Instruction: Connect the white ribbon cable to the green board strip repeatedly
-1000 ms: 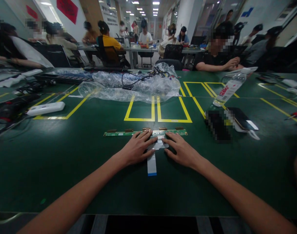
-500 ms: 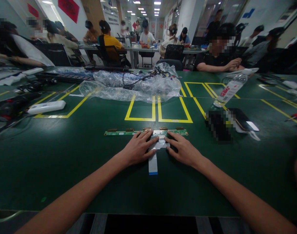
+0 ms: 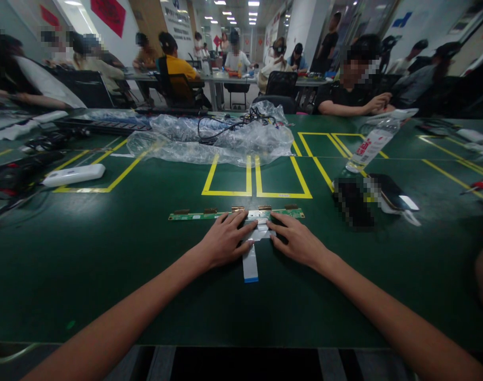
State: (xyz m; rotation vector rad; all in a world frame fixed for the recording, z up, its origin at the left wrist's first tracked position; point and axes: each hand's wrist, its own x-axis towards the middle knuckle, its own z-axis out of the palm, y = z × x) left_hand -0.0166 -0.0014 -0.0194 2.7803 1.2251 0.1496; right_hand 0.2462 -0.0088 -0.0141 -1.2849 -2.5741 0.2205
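A long, narrow green circuit board (image 3: 197, 216) with copper-coloured tabs along its far edge lies crosswise on the table before me. From its middle a white flat ribbon cable (image 3: 249, 263) with a blue end runs towards me. My left hand (image 3: 227, 241) rests on the board and cable with fingers spread, its thumb beside the cable. Opposite it, my right hand (image 3: 294, 238) has fingers stretched out, the fingertips touching the board and a pale, translucent strip (image 3: 262, 233) between the hands. The join of cable and board is partly covered by my fingers.
Crumpled clear plastic wrap (image 3: 225, 140) with black cables lies beyond yellow tape outlines (image 3: 284, 196). A tilted water bottle (image 3: 370, 148) and a dark phone-like object (image 3: 392, 193) are to the right. At left are a white device (image 3: 74, 174) and black tools. A co-worker (image 3: 352, 87) sits across.
The cable's blue end has swung slightly to the right. Both hands keep nearly the same place on the board; the view has shifted a little.
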